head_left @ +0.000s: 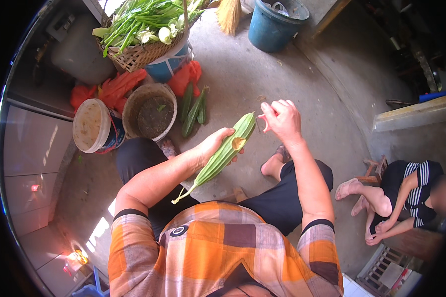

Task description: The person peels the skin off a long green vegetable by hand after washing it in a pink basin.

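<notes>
My left hand (216,144) grips a ridged green loofah gourd (223,154) around its middle. The gourd tilts, its thin stem end low toward my lap and its blunt tip up to the right. A brownish damaged patch (238,143) marks its side near my fingers. In my right hand (283,118) is a pink-handled peeler (264,123), held just beyond the gourd's tip. A small gap seems to lie between peeler and gourd. Part of the peeler's handle is hidden by my fingers.
A round tub (150,111) with dirt inside stands before my knee, beside a lidded bucket (89,126). Several cucumbers (193,113) lie on the floor. Farther off are a wicker basket (134,55) of greens, a blue bin (273,29) and a broom (228,16). Another person (404,196) sits at right.
</notes>
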A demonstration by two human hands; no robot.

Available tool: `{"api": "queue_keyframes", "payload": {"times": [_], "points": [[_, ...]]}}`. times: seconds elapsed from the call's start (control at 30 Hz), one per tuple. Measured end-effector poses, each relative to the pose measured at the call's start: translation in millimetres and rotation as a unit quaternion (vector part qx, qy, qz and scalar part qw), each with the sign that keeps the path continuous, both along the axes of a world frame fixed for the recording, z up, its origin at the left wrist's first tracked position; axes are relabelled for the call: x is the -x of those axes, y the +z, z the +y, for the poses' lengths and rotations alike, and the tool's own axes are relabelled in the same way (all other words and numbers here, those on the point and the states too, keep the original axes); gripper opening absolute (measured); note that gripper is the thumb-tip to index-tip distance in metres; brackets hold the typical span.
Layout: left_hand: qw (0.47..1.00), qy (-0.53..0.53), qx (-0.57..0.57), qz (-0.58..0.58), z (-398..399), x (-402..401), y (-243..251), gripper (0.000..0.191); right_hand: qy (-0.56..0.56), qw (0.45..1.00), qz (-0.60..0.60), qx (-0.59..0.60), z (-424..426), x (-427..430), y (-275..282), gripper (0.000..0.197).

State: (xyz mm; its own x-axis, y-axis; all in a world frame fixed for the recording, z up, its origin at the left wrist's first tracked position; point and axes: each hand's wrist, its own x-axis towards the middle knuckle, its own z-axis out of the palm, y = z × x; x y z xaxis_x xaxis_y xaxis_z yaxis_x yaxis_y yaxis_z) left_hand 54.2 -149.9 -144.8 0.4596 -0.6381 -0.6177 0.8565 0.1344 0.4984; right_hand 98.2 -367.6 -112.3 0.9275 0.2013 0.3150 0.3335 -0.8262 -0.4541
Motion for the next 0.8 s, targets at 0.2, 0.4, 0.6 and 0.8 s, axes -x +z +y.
{"api": "queue_keyframes", "payload": {"times": [0.2,0.4,0.6,0.8], "points": [[0.999,-0.003,-0.032,0.001,-6.2,9.6,-2.2,0.04,0.024,0.991,-0.095,0.088,31.2,10.9,-6.8,0.025],[0.996,-0.03,-0.085,0.022,-4.1,12.5,2.9,0.039,0.073,0.977,-0.105,0.171,7.5,-4.7,-41.2,0.022],[0.997,-0.031,-0.069,-0.005,8.0,16.0,9.2,0.04,-0.017,0.98,-0.04,0.192,-18.8,-10.9,-22.8,0.018],[0.996,-0.016,-0.084,0.022,9.8,13.3,-6.6,0.04,0.046,0.986,-0.111,0.112,27.7,5.0,-39.7,0.022]]}}
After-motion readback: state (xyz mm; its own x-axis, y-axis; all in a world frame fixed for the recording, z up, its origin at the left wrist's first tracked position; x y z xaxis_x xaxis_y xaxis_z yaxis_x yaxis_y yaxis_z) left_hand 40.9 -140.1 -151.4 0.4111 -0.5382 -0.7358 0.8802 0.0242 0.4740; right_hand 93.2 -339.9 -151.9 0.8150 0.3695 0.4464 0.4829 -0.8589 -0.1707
